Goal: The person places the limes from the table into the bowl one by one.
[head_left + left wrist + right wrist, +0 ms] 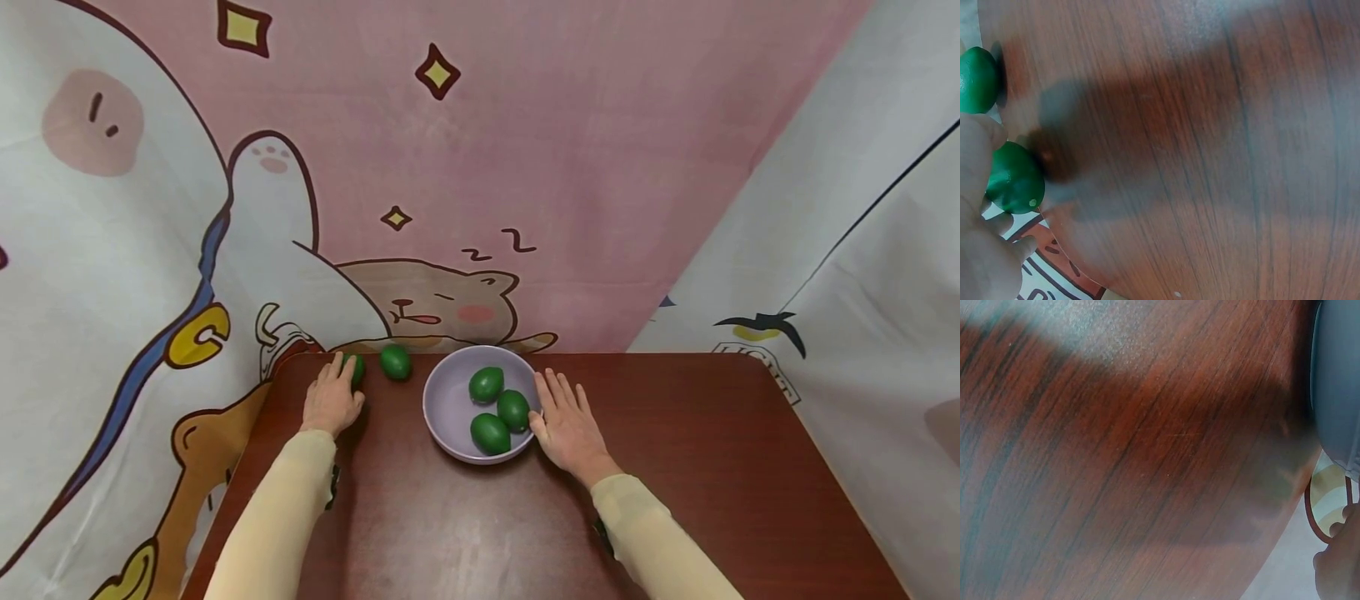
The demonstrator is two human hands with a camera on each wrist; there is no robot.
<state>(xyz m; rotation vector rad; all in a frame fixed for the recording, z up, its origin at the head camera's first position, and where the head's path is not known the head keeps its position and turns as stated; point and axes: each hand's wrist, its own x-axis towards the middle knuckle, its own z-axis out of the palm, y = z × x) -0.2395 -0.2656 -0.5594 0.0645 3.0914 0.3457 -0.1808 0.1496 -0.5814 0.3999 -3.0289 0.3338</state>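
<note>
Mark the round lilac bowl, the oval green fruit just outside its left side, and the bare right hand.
Round lilac bowl point(437, 408), head view: left inner wall.
Oval green fruit point(395, 362), head view: visible middle.
Right hand point(570, 429), head view: back of hand.

The table point(465, 533) looks like glossy, grained wood; the bowl point(450, 408), smooth plastic. The green fruits point(486, 385) shine; the backdrop point(570, 167) resembles matt cloth.
</note>
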